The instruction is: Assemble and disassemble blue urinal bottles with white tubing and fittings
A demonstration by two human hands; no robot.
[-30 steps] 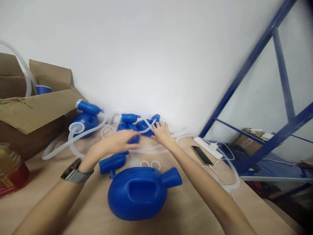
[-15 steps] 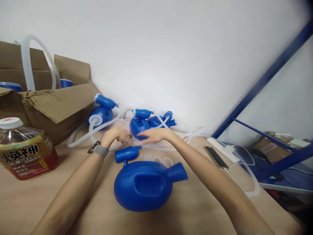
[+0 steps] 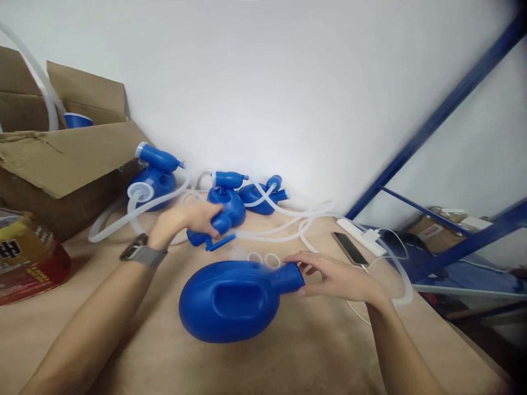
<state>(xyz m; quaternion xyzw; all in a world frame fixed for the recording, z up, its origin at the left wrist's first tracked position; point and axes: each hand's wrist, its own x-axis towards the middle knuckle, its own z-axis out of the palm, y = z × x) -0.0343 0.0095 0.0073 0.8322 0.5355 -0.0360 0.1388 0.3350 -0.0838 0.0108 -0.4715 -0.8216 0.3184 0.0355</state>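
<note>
A large blue urinal bottle (image 3: 230,323) with a recessed grip lies on its side on the table, its neck pointing right. My right hand (image 3: 329,274) has its thumb and fingers closed around the mouth of that neck. My left hand (image 3: 197,216) is wrapped round a small blue bottle-shaped piece (image 3: 221,222) behind the big bottle. A thin blue strip (image 3: 220,242) sticks out under the left fingers. White rings (image 3: 272,260) lie between the small piece and the bottle's neck.
Several blue bottles (image 3: 263,200) with clear hoses (image 3: 284,227) stand along the wall. At left are an open cardboard box (image 3: 82,159) and a drink bottle (image 3: 33,263). A phone (image 3: 349,248), power strip (image 3: 362,237) and blue metal rack (image 3: 436,115) are at right.
My right hand has moved right and nearer, from beside the left hand to the bottle's neck. My left hand has taken hold of the small blue piece. The view has shifted slightly right.
</note>
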